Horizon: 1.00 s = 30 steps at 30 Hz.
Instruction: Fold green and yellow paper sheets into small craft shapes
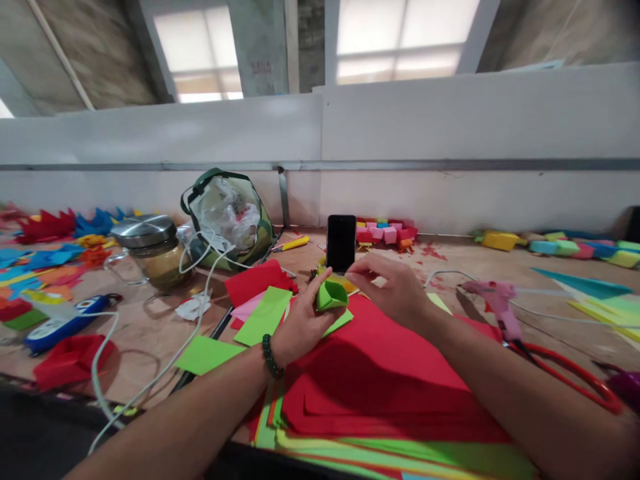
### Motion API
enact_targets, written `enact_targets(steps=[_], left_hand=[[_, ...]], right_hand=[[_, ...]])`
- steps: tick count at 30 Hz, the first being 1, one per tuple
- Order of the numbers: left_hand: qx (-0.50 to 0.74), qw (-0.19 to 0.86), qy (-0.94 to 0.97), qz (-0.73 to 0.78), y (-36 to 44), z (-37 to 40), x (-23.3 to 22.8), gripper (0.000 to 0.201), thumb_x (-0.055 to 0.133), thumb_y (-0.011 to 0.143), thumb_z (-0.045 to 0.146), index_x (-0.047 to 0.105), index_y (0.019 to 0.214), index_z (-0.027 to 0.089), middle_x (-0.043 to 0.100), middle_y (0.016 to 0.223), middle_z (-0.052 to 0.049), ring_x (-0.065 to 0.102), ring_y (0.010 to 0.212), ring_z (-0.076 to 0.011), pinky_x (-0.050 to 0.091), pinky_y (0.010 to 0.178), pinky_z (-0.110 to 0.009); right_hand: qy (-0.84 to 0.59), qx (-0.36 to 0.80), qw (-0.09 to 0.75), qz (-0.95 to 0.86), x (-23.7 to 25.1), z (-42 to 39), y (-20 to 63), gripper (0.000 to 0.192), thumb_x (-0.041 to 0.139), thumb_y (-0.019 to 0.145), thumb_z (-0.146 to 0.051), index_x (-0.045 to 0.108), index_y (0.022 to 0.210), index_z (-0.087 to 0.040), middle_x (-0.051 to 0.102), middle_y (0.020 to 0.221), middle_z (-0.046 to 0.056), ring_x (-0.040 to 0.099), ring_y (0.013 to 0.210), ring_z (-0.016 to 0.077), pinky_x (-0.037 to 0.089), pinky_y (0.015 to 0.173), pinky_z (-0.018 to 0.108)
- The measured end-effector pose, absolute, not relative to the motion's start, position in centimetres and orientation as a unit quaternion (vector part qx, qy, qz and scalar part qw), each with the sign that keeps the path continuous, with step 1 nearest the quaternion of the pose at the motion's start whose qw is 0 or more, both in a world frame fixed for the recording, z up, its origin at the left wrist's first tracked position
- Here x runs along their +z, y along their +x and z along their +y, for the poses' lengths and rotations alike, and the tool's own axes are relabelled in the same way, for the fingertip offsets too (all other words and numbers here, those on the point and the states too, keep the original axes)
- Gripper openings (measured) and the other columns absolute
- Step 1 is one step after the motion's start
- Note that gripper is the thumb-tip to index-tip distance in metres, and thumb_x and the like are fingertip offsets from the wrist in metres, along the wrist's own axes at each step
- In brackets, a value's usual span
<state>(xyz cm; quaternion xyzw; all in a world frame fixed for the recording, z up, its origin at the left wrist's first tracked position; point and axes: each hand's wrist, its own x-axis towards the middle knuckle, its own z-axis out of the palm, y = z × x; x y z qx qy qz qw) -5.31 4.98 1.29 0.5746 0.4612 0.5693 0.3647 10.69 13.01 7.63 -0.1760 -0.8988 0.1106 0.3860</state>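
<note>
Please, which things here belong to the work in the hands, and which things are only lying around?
In use: green folded paper, held by left hand; right hand beside it; red sheets underneath.
Lying about: phone, glue gun, jar, bag, scissors.

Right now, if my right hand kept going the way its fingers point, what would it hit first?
Probably the folded green paper piece that your left hand holds. Your right hand hovers just beside it, fingers aimed left toward it. Depth is hard to judge, so it might pass slightly behind, toward the black phone.
</note>
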Motion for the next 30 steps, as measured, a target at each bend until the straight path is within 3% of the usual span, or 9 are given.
enact_targets(steps=[4,9,13,20,27,30], left_hand=[[0.596,0.316,0.585,0.451,-5.5,5.2,1.5,0.072,0.067,0.077,0.025,0.035,0.142,0.02,0.054,0.128,-0.011,0.054,0.112,-0.0235,0.043,0.097,-0.037],[0.588,0.24,0.613,0.471,-5.4,5.1,1.2,0.072,0.069,0.076,0.026,0.038,0.14,0.018,0.049,0.137,-0.013,0.045,0.123,-0.0273,0.034,0.106,-0.041],[0.559,0.228,0.642,0.473,-5.3,4.8,1.0,0.073,0.065,0.078,0.024,0.032,0.143,0.018,0.052,0.132,-0.013,0.051,0.116,-0.0258,0.039,0.102,-0.04],[0.544,0.209,0.663,0.47,-5.1,4.4,1.5,0.074,0.064,0.078,0.021,0.031,0.144,0.019,0.049,0.136,-0.014,0.049,0.119,-0.0279,0.037,0.102,-0.042],[0.547,0.215,0.655,0.474,-5.3,4.9,1.0,0.078,0.063,0.075,0.013,0.028,0.145,0.017,0.047,0.136,-0.015,0.047,0.121,-0.0271,0.034,0.105,-0.043],[0.542,0.223,0.654,0.478,-5.2,4.8,1.0,0.085,0.065,0.071,0.011,0.025,0.146,0.018,0.049,0.131,-0.014,0.05,0.115,-0.0264,0.037,0.101,-0.041]], right_hand=[[-0.082,0.046,0.388,-0.917,8.4,12.3,11.1,0.013,0.068,0.082,-0.032,0.065,0.081,-0.019,0.068,0.078,0.004,0.057,0.075,0.0173,0.045,0.071,0.03],[-0.082,0.012,0.364,-0.928,6.9,11.7,10.4,0.012,0.067,0.082,-0.031,0.066,0.079,-0.019,0.068,0.075,0.004,0.055,0.074,0.0178,0.044,0.069,0.03],[-0.051,0.003,0.35,-0.935,6.7,11.5,10.0,0.018,0.06,0.088,-0.025,0.064,0.071,-0.018,0.065,0.067,0.003,0.052,0.064,0.0148,0.041,0.067,0.03],[-0.008,0.053,0.298,-0.953,6.9,11.4,10.1,0.024,0.053,0.091,-0.019,0.062,0.069,-0.017,0.063,0.066,0.003,0.051,0.064,0.0139,0.042,0.07,0.029],[-0.122,0.13,0.264,-0.948,5.8,11.8,10.2,0.011,0.062,0.086,-0.026,0.066,0.078,-0.018,0.063,0.07,-0.001,0.055,0.064,0.0108,0.037,0.06,0.022],[-0.133,0.155,0.261,-0.944,5.4,11.8,10.1,0.014,0.063,0.085,-0.026,0.064,0.073,-0.018,0.061,0.066,-0.002,0.053,0.06,0.0097,0.035,0.058,0.021]])
